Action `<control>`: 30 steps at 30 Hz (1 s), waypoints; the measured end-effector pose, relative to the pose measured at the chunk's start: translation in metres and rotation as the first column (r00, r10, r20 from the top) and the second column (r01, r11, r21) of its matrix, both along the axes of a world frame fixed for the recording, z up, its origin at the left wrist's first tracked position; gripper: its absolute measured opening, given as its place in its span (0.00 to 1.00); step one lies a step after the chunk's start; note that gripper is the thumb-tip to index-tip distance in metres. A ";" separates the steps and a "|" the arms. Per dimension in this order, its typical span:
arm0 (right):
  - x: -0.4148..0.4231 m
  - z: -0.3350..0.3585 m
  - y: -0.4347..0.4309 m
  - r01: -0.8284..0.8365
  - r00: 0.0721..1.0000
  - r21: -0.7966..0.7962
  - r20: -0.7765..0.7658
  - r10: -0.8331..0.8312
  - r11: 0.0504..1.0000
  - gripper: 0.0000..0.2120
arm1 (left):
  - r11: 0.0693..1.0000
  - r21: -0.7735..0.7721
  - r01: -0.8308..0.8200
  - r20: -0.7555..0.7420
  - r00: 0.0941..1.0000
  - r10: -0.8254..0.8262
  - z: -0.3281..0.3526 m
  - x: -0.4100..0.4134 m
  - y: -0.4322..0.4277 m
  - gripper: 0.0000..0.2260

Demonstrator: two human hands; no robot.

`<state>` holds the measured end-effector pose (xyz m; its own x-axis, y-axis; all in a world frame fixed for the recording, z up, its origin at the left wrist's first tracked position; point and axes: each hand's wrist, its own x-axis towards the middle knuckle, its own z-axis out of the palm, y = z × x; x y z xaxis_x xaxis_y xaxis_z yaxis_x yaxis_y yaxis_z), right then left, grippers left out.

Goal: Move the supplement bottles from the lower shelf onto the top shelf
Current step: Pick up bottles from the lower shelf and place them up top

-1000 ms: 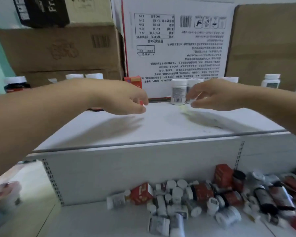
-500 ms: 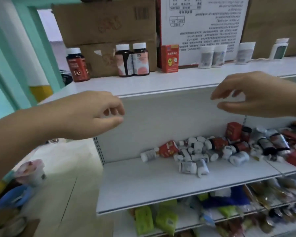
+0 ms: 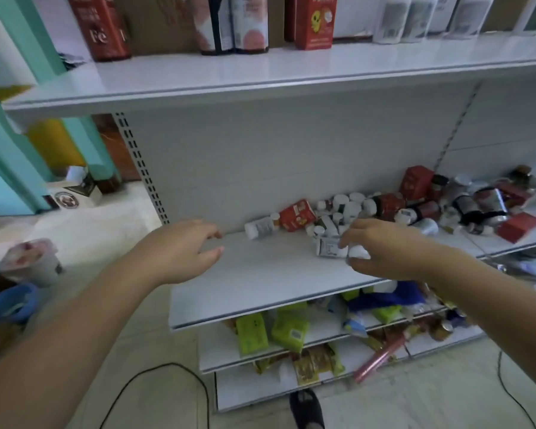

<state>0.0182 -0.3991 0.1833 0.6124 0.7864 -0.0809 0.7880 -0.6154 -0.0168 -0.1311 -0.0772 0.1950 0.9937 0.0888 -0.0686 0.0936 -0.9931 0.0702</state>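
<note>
Shelf update, looking down from the head cam. The lower shelf (image 3: 260, 274) has its supplement bottles (image 3: 353, 209) heaped toward the back right, mostly tipped over and pointing every which way. They're mixed in with a red carton (image 3: 297, 214) lying on its side and darker bottles (image 3: 464, 209) further right.

The right hand (image 3: 384, 246) is down at the front edge of that heap. Its fingers and thumb are curled around a white bottle (image 3: 358, 252), though only one pale end pokes out, so I can't tell which way it points. A labelled bottle (image 3: 327, 246) lies on its side just beside it, touching the fingertips, with its long axis running roughly left to right. The rest of the heap crowds in right behind the knuckles.

The left hand (image 3: 183, 249) hovers over the bare left part of the shelf, fingers loose and spread, holding nothing. A little way ahead of it, a lone white bottle (image 3: 259, 227) lies flat with its cap end toward the red carton.

Up on the top shelf (image 3: 260, 72) a dark red bottle (image 3: 99, 26), two pink-labelled bottles (image 3: 229, 23), a red box (image 3: 314, 21) and some white bottles (image 3: 415, 17) stand upright. Green packets (image 3: 288, 329) sit on the shelf underneath, and a black cable (image 3: 155, 370) runs across the floor.
</note>
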 end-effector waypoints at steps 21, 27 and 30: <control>0.207 -0.152 0.134 0.092 0.995 0.067 -0.054 -0.089 0.993 0.30 | 0.729 -0.511 -0.455 -0.055 0.864 0.500 -0.203 0.215 0.012 0.26; 0.233 -0.182 0.163 0.086 0.975 -0.121 0.212 -0.059 0.989 0.28 | 0.791 -0.354 -0.499 -0.075 0.858 0.508 -0.231 0.252 0.010 0.30; 0.232 -0.191 0.155 0.104 0.960 -0.122 0.272 -0.067 0.987 0.25 | 0.835 -0.188 -0.518 -0.049 0.854 0.519 -0.241 0.253 0.005 0.29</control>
